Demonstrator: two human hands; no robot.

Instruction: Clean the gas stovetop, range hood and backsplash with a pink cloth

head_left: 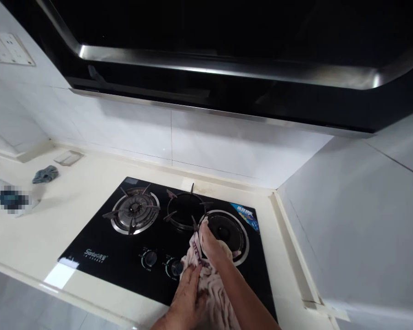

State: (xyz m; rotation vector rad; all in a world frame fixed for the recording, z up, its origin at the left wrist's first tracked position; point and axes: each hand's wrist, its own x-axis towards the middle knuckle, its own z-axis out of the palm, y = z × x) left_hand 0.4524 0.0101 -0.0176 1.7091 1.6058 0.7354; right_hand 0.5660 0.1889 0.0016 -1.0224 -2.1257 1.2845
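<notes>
Head view looking down at a black gas hob [122, 250] on a pale counter [89, 183]. Clenched in the right hand [211, 243]: pinkish cloth [213, 293], bunched over the left edge of the right burner [229, 225] and trailing toward the viewer. Against its folds, near a control knob [176, 267], the left hand [189, 288]; impossible to tell whether pinching or merely resting.

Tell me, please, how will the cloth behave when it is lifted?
The cloth is probably floppy, as it bunches into soft folds. Lying crumpled, it seems unlikely to roll. Its narrow folds suggest thin, light fabric; dampness is unclear.
</notes>
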